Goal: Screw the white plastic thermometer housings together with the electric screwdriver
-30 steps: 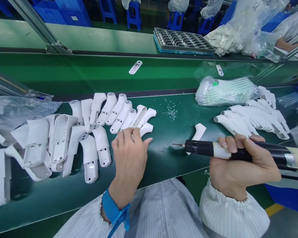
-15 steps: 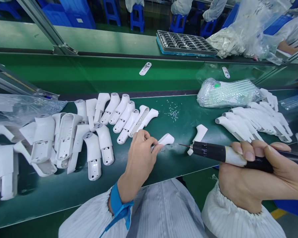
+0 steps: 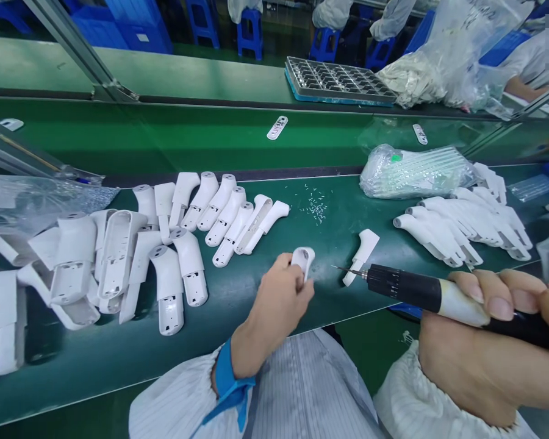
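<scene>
Moved since the earlier frame: the left hand (image 3: 279, 308) had turned the small white plastic housing piece (image 3: 302, 259) upright, and the right hand (image 3: 485, 347) had carried the black-and-cream electric screwdriver (image 3: 405, 289) rightward.
Grips: the left was closed on the piece, fingers around its lower end; the right was wrapped around the screwdriver's cream-covered barrel.
Piece's place: held low over the green worktop (image 3: 320, 299), well apart from the steel bit (image 3: 348, 269).
Nearby: a white L-shaped housing (image 3: 365, 250) lay just beside the bit; rows of white housings (image 3: 219, 210) lay left; loose tiny screws (image 3: 318, 209) lay behind.
Risk: a careless swing of the bit could have scratched the white plastic; a brushing hand could have scattered the screws.
Writing: none legible; the white strips (image 3: 277, 127) behind were too small to read.
</scene>
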`<state>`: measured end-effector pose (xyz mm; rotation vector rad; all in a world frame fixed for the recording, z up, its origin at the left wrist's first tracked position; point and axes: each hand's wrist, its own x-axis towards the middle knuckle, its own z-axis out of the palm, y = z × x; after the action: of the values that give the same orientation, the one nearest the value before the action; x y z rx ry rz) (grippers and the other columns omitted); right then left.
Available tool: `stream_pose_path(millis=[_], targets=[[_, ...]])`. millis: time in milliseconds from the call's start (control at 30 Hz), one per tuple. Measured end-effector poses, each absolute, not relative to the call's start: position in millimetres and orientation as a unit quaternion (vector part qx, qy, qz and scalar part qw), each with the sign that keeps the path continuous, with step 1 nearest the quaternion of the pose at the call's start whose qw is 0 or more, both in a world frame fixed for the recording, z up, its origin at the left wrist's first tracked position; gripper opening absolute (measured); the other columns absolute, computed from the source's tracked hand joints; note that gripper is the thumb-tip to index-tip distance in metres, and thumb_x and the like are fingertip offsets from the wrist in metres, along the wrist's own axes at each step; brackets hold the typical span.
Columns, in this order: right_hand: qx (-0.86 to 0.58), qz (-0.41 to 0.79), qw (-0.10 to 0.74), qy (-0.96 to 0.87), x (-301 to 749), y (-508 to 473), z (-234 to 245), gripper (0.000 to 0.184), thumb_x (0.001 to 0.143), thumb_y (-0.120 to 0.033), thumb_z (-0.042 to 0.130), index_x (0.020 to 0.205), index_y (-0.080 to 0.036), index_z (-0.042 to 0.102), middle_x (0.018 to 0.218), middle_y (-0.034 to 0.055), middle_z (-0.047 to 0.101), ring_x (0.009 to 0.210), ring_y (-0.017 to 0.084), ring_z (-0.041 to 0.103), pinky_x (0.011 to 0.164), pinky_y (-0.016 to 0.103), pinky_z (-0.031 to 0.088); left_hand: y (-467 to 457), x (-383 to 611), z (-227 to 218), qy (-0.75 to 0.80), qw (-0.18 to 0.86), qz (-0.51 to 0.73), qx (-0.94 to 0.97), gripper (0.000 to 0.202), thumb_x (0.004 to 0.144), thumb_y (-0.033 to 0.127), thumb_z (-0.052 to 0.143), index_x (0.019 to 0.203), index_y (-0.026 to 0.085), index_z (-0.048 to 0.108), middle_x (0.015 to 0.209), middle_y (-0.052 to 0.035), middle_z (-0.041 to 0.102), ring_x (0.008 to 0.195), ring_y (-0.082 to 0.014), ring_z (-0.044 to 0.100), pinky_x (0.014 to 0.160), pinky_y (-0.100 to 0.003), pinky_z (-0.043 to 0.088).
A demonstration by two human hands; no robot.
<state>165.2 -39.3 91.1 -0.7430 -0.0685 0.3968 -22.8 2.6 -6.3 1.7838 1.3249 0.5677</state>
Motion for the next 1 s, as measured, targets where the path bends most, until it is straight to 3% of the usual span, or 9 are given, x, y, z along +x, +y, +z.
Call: stream_pose_path(millis=[67,100,200,300,333,400,500,700,1000], targets=[[-0.353,0.176,0.913,-0.109,165,-43,88,0.018,0.063,-0.011,0.055,0.078,-0.020,0.059,0.065,-0.0048,0.032,0.047,0.004,0.032,0.037,0.017,0.038,6,-28,-4,0.550,0.520,0.293,0.585,0.020,0.090,0.034,0.075,0.087,0.022,0.059,0.087,0.0004,0.063,0.068,-0.0147,0.060,0.064,-0.030,0.050],[-0.358,0.180,0.907,-0.128,163,-45,87,0.018,0.067,-0.009,0.054,0.079,-0.020,0.060,0.066,-0.0045,0.033,0.047,0.004,0.033,0.038,0.017,0.040,9,-30,-3,0.548,0.568,0.324,0.521,0.030,0.086,0.040,0.079,0.104,0.024,0.062,0.088,0.0020,0.063,0.064,-0.0136,0.060,0.061,-0.029,0.052],[-0.390,0.199,0.891,-0.121,155,-50,89,0.020,0.073,-0.005,0.051,0.080,-0.022,0.060,0.067,-0.0038,0.033,0.049,0.005,0.034,0.041,0.018,0.044,14,-33,2,0.513,0.650,0.384,0.408,0.078,0.081,0.041,0.084,0.147,0.032,0.043,0.100,0.0021,0.067,0.060,-0.0110,0.061,0.056,-0.027,0.053],[-0.407,0.196,0.882,-0.133,146,-52,94,0.020,0.072,-0.004,0.052,0.079,-0.022,0.057,0.066,-0.0034,0.032,0.049,0.006,0.032,0.042,0.022,0.044,14,-29,7,0.504,0.670,0.401,0.368,0.093,0.088,0.043,0.080,0.161,0.038,0.022,0.102,0.0013,0.070,0.053,-0.0077,0.053,0.050,-0.024,0.048],[-0.413,0.186,0.879,-0.148,143,-52,95,0.019,0.072,-0.005,0.053,0.079,-0.023,0.056,0.066,-0.0033,0.031,0.049,0.007,0.030,0.041,0.024,0.043,14,-27,9,0.509,0.679,0.399,0.348,0.090,0.091,0.047,0.077,0.162,0.037,0.022,0.104,-0.0004,0.071,0.051,-0.0074,0.051,0.049,-0.024,0.047],[-0.449,0.174,0.858,-0.180,137,-52,95,0.018,0.072,-0.009,0.055,0.080,-0.025,0.057,0.066,-0.0032,0.029,0.049,0.009,0.028,0.040,0.030,0.040,13,-22,11,0.514,0.708,0.384,0.295,0.073,0.094,0.055,0.071,0.155,0.028,0.040,0.105,-0.0048,0.072,0.051,-0.0074,0.050,0.047,-0.024,0.045],[-0.497,0.173,0.823,-0.214,128,-57,89,0.020,0.068,-0.019,0.066,0.082,-0.030,0.058,0.065,-0.0038,0.028,0.047,0.012,0.026,0.040,0.037,0.039,12,-15,12,0.492,0.759,0.373,0.209,0.054,0.092,0.062,0.071,0.119,0.015,0.067,0.093,-0.0057,0.070,0.055,-0.0077,0.051,0.048,-0.022,0.043],[-0.517,0.209,0.779,-0.287,113,-62,77,0.032,0.072,-0.012,0.062,0.093,-0.036,0.063,0.065,-0.0041,0.047,0.051,0.017,0.042,0.054,0.042,0.054,6,-6,7,0.464,0.793,0.376,0.122,0.062,0.097,0.072,0.057,0.106,0.013,0.072,0.082,-0.0046,0.065,0.057,-0.0099,0.053,0.048,-0.022,0.044],[-0.386,0.174,0.784,-0.454,119,-45,63,0.032,0.081,-0.001,0.051,0.105,-0.019,0.061,0.073,-0.0024,0.058,0.054,0.013,0.051,0.056,0.034,0.052,-1,-7,12,0.437,0.809,0.369,0.139,0.058,0.090,0.072,0.068,0.108,0.017,0.074,0.083,-0.0030,0.065,0.059,-0.0107,0.050,0.054,-0.024,0.046]])
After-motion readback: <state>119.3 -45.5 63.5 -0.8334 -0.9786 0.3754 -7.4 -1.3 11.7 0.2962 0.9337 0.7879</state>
